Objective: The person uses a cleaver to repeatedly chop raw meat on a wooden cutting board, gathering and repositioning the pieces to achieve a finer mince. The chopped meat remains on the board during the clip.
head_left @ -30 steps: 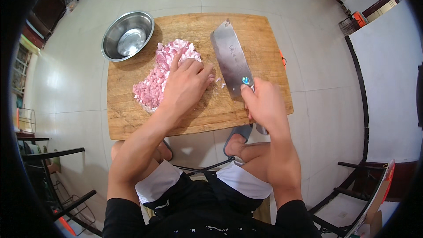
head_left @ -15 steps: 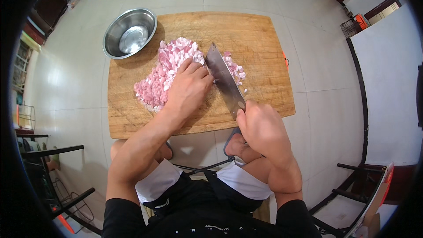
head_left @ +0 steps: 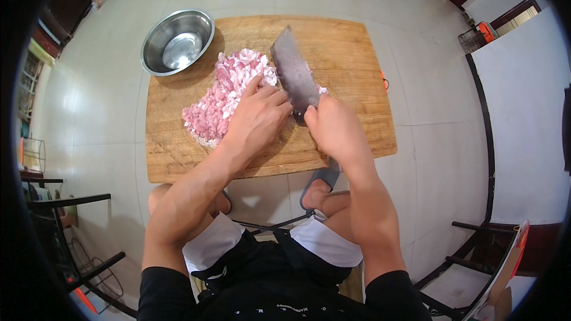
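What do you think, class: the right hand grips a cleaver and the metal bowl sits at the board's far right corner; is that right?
No: in the head view, the metal bowl sits at the far left corner of the board; the right hand does grip a cleaver.

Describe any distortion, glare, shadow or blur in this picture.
Head view: the brown rectangular wooden board bows at its edges, the round silvery metal bowl shines inside and shades the board, the right hand and broad grey metal cleaver look slightly blurred.

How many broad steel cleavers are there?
1: the broad grey steel cleaver, in the person's right hand, over the brown wooden cutting board. Others might be hidden.
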Available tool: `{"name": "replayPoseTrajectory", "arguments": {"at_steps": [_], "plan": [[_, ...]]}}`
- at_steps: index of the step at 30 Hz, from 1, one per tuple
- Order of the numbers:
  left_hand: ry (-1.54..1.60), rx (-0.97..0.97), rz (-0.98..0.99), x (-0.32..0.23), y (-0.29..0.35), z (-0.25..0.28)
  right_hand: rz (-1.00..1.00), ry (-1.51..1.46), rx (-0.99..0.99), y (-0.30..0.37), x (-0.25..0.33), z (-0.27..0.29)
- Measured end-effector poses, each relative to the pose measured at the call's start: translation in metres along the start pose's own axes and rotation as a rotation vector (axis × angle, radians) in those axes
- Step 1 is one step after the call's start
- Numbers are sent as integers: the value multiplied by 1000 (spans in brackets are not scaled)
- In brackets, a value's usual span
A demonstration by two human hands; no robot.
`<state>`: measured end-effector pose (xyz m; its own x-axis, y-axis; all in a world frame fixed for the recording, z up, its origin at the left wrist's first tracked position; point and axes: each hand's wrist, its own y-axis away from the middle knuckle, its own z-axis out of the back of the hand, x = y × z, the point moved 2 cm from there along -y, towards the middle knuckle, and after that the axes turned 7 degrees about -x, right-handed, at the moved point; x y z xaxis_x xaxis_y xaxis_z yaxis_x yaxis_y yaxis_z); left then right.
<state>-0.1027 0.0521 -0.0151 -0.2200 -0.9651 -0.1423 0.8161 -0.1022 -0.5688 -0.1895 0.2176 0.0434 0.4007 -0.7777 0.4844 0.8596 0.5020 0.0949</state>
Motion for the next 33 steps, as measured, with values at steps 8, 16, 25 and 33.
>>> {"name": "replayPoseTrajectory", "arguments": {"at_steps": [8,16,25,33], "plan": [[11,-102,74,-3,11,5,-186,-605,61,-24,-45,5],[18,-103,33,9,9,16,13,-227,-62,47,-13,35],[37,-73,11,8,4,11,164,-2,-20,80,-1,41],[15,-167,-8,0,3,20,485,190,-317,93,-16,28]]}}
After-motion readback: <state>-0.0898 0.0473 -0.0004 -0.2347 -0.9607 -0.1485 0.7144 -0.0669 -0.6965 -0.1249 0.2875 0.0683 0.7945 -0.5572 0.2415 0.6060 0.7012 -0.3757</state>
